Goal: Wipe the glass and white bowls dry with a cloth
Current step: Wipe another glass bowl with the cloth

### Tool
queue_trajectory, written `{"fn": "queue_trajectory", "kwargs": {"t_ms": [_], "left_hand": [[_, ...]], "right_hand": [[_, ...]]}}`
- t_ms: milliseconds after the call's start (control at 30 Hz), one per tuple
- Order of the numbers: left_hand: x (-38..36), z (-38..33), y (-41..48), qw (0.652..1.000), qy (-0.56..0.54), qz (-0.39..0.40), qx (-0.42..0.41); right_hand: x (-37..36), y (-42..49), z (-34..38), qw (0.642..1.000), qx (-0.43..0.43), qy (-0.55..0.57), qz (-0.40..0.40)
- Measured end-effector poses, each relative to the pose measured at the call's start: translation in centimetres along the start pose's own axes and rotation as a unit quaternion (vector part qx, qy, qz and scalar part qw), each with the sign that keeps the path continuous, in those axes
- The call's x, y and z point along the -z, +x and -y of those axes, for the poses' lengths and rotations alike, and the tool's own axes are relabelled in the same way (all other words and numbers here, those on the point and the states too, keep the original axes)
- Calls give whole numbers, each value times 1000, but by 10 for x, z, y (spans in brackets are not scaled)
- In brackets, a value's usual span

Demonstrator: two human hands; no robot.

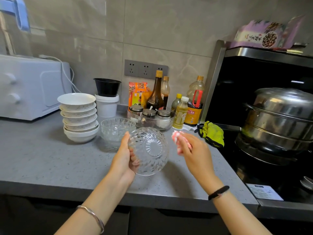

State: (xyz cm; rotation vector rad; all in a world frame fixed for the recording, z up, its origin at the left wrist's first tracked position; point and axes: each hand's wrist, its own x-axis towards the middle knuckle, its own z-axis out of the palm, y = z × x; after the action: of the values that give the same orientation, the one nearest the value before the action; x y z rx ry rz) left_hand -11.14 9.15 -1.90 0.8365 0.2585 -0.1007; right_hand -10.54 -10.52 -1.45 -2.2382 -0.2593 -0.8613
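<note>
My left hand [125,158] grips a cut-glass bowl [149,150] by its rim, tilted on its side above the grey counter with its base turned toward me. My right hand [191,150] holds a bunched pink-and-white cloth [177,139] just to the right of the bowl, a small gap apart from it. Behind the held bowl sits a stack of glass bowls [116,129]. To their left stands a stack of several white bowls [78,116].
A white oven [32,87] stands back left on the counter [50,158]. Bottles, spice jars [149,114] and a white tub with a black bowl [107,97] line the wall. A yellow-green rag [212,134] lies by the black stove, which carries a steel steamer pot [277,119].
</note>
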Motion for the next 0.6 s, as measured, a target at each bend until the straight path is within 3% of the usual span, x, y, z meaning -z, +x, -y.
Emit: {"fn": "queue_trajectory", "kwargs": {"t_ms": [133, 267, 333, 467, 533, 600], "left_hand": [[8, -5, -6, 1000, 15, -21, 17], [14, 1, -5, 999, 26, -30, 21], [14, 2, -8, 999, 28, -30, 25], [8, 4, -14, 999, 23, 14, 34], [-1, 9, -18, 998, 30, 46, 38], [-12, 13, -25, 995, 42, 85, 37]], "right_hand": [[-22, -19, -23, 987, -64, -28, 142], [-36, -38, -40, 954, -68, -139, 259], [-29, -36, -31, 958, -119, -76, 251], [4, -25, 10, 968, -150, 121, 158], [22, -24, 27, 943, -175, 219, 182], [34, -27, 32, 885, -217, 336, 239]]}}
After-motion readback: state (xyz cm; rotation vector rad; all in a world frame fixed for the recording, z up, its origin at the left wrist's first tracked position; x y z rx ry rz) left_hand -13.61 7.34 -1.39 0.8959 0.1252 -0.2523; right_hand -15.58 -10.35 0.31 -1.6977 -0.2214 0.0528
